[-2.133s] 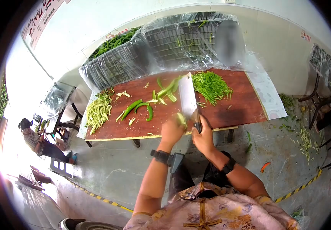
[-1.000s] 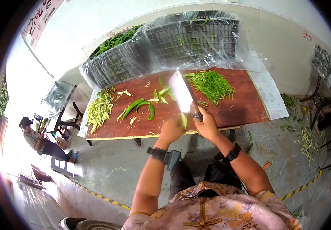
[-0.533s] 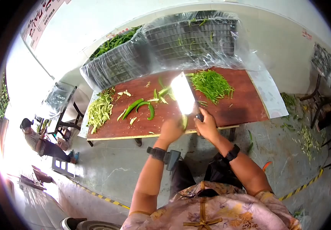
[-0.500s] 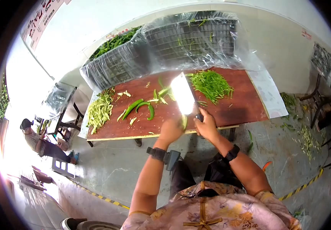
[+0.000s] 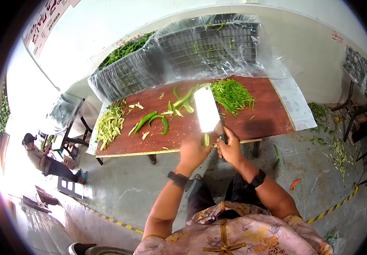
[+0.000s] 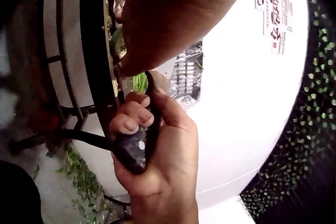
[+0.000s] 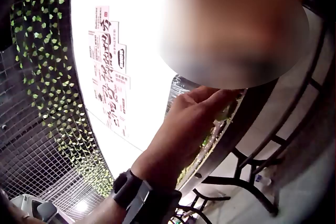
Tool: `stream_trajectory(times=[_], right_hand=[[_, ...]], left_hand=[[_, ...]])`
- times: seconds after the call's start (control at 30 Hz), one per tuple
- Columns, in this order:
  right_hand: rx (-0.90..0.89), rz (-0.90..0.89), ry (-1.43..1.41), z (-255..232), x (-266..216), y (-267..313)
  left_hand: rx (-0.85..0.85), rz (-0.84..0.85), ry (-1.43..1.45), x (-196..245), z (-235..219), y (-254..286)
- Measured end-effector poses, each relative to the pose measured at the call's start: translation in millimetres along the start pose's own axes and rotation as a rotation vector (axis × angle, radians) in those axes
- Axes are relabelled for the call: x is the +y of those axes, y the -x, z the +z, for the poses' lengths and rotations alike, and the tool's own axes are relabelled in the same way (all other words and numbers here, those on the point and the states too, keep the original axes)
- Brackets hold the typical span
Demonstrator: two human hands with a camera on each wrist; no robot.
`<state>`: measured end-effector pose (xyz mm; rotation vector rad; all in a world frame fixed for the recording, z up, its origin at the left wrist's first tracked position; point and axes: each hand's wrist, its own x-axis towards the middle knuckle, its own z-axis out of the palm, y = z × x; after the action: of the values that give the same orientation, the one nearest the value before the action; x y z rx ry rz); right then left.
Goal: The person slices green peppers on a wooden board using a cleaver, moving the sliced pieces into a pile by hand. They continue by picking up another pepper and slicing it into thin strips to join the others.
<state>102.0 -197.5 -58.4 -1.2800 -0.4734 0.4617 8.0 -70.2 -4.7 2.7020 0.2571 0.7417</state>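
Near the table's front edge, my left hand (image 5: 194, 151) pinches a pale green pepper piece (image 5: 206, 139), its fingers partly hidden. Close beside it, my right hand (image 5: 231, 148) grips the dark handle of a cleaver (image 5: 206, 108), whose bright blade points away over the table. In the left wrist view, my right hand's (image 6: 163, 150) fingers wrap round the black handle (image 6: 131, 153). The right wrist view shows my left hand (image 7: 186, 121) with bent fingers; a blurred patch covers part of that view. Whole green peppers (image 5: 145, 121) and split pieces (image 5: 183, 102) lie beyond the hands.
Pale strips (image 5: 110, 125) are heaped on the table's left and green shreds (image 5: 233, 97) on its right. Plastic-covered crates (image 5: 209, 46) line the back, the left one holding peppers (image 5: 126, 50). Another person (image 5: 43, 157) is at the far left.
The cleaver's blade stands more upright in the head view than about a second ago. Both hands have shifted slightly, and the pepper piece shows shorter beside my left fingers. Both grips are kept.
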Motion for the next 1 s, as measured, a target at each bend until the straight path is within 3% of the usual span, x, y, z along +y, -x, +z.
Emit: stream_trajectory(times=[0.17, 0.23, 0.37, 0.57, 0.9, 1.0], right_hand=[[0.008, -0.033, 0.006, -6, -2, 0], [0.000, -0.030, 0.006, -14, -14, 3], [-0.035, -0.050, 0.002, -24, -31, 14], [-0.076, -0.017, 0.049, -26, -40, 13], [-0.133, -0.112, 0.175, -21, -36, 4], [-0.123, -0.055, 0.177, -21, -42, 7]], left_hand=[[0.012, 0.094, -0.115, -6, 3, -4], [-0.004, 0.195, -0.285, -6, -10, -10], [0.035, 0.333, -0.168, -22, -13, -19], [0.180, 0.235, 0.089, -25, 8, -5], [0.243, 0.171, 0.214, -27, 15, -2], [0.248, 0.169, 0.182, -28, 18, -3]])
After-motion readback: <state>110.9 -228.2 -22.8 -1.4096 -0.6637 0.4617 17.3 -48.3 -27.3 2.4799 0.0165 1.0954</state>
